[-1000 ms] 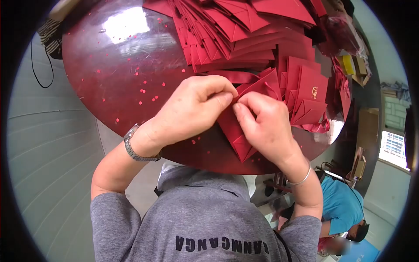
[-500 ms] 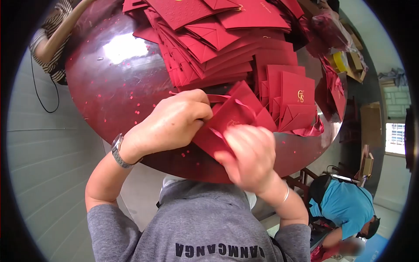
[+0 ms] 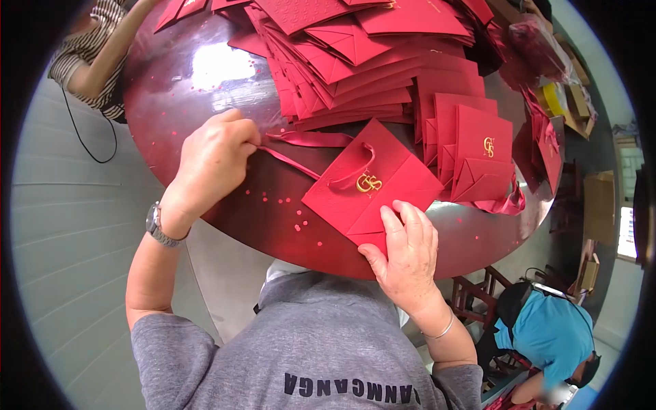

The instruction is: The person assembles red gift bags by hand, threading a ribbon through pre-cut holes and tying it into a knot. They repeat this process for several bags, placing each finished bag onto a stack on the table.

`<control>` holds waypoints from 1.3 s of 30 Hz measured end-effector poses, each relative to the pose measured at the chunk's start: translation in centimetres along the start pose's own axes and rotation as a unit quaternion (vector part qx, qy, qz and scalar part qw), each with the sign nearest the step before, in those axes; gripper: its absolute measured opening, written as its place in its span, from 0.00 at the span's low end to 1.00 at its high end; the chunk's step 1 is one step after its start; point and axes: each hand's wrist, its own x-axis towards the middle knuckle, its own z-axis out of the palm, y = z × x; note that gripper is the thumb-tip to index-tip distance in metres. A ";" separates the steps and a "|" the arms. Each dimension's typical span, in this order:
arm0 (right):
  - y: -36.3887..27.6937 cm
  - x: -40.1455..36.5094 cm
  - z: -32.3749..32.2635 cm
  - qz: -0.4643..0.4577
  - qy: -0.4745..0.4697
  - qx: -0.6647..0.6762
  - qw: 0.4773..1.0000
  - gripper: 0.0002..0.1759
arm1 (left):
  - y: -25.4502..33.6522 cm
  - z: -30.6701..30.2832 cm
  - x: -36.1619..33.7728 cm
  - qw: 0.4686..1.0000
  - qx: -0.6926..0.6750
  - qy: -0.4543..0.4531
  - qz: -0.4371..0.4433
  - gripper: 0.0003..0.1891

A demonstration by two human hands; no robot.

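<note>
A red paper gift bag with a gold monogram lies tilted on the table in front of me. My left hand, with a watch at the wrist, is closed on the bag's red ribbon, stretched out to the left of the bag. Another length of ribbon runs just above it, and a thin cord handle loops over the bag's face. Fingers extended and apart, my right hand rests on the bag's lower right part, its thumb at the near edge.
Stacks of red bags cover the back of the round, dark red table. More bags stand at right. Small red dots are scattered about. A person in stripes is at upper left; another in blue bends at lower right.
My left hand has moved left and away from the bag, drawing the ribbon out. The right hand has opened and shifted down onto the bag, uncovering its gold monogram.
</note>
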 end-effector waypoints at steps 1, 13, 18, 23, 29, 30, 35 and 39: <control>0.0 0.0 0.0 0.002 0.000 0.003 1.000 0.35 | -0.2 -0.3 -0.2 0.999 -0.001 -0.013 -0.046 0.01; -0.1 -0.1 0.1 -0.008 0.006 0.000 1.000 0.34 | -2.5 1.1 0.8 0.992 -0.020 0.063 -0.107 0.04; 0.1 -0.5 0.2 -0.026 0.024 0.004 0.999 0.33 | -2.2 -0.8 -0.9 0.951 -0.165 0.202 -0.167 0.11; -0.1 -0.7 -0.1 -0.071 0.032 0.007 0.997 0.30 | 5.2 1.2 -3.4 0.972 -0.201 0.118 0.033 0.08; 0.1 -1.4 -0.2 -0.201 0.023 0.062 0.977 0.24 | 9.2 2.4 0.1 0.993 0.025 0.021 0.110 0.13; 0.0 -1.4 -0.3 -0.202 0.028 0.063 0.977 0.23 | 9.3 2.7 0.6 0.985 0.022 0.023 0.170 0.16; 0.7 -2.2 0.6 -0.215 0.096 0.061 0.970 0.18 | 9.9 3.5 1.7 0.983 -0.031 -0.081 0.162 0.19; 0.9 -2.4 0.7 -0.216 0.122 0.076 0.966 0.19 | 10.9 2.3 2.7 0.980 -0.110 -0.152 0.059 0.15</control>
